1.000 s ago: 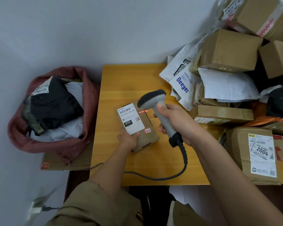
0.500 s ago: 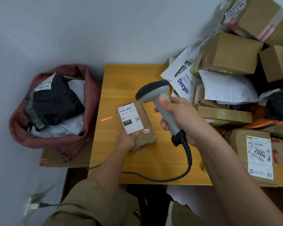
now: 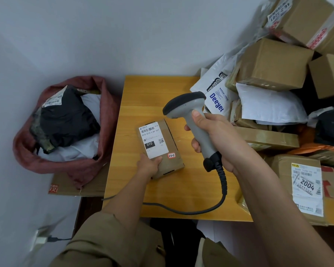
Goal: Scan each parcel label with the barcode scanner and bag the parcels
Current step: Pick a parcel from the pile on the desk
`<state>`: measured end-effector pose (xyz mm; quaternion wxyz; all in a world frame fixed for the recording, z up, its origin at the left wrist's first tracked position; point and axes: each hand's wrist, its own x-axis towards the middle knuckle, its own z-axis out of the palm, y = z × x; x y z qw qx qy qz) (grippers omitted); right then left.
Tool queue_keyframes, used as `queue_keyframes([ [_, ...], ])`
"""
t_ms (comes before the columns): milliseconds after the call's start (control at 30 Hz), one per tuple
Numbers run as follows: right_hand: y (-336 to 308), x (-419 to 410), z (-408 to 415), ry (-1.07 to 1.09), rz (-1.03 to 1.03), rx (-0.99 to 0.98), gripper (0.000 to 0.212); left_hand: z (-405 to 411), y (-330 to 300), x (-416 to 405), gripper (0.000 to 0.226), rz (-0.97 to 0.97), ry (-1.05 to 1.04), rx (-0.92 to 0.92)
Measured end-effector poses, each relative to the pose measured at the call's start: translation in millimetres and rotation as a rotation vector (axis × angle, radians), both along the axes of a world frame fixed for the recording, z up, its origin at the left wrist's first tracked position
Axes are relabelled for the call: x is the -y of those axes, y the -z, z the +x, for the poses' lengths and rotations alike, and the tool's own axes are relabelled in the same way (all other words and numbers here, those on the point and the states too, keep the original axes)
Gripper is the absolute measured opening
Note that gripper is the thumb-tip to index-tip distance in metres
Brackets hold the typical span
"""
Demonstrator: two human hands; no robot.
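A small brown parcel box (image 3: 173, 147) with a white label marked 010 lies on the wooden table (image 3: 143, 97). My left hand (image 3: 148, 165) grips its near end, thumb on the label's lower edge. My right hand (image 3: 214, 139) holds a grey barcode scanner (image 3: 189, 112) by its handle, head raised above and to the right of the parcel, pointing left. Its dark cable (image 3: 210, 207) loops over the table's front. A dark red bag (image 3: 102, 120) stands on the floor at the left with black and white parcels (image 3: 66, 120) inside.
A heap of cardboard boxes (image 3: 272, 64) and white mailers (image 3: 218, 97) fills the table's right side up to the wall. A box labelled 2004 (image 3: 305, 187) sits at the front right. Flattened cardboard (image 3: 69, 185) lies under the bag. A plug and cable (image 3: 44, 238) lie on the floor.
My right hand lifted the scanner up and away from the label. The red scan line, seen on the parcel and then on the table, is gone. My left hand kept hold of the parcel.
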<state>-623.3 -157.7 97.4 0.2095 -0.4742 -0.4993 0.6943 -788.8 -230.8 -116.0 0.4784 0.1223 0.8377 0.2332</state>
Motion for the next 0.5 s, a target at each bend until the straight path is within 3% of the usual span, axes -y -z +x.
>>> queue_keyframes([
  [167, 47, -9, -1, 0.047, -0.051, 0.152, 0.016, 0, 1, 1, 0.057, 0.005, -0.018, 0.003],
  [267, 94, -9, 5, 0.065, -0.235, 0.158, 0.027, -1, 3, 3, 0.048, 0.016, -0.073, 0.042],
  [367, 134, 0, 10, 0.077, -0.392, 0.164, 0.032, -5, 2, 2, 0.043, 0.038, -0.206, 0.194],
  [500, 159, 9, -1, 0.052, -0.432, 0.151, 0.032, -9, -2, 3, 0.024, 0.053, -0.276, 0.324],
])
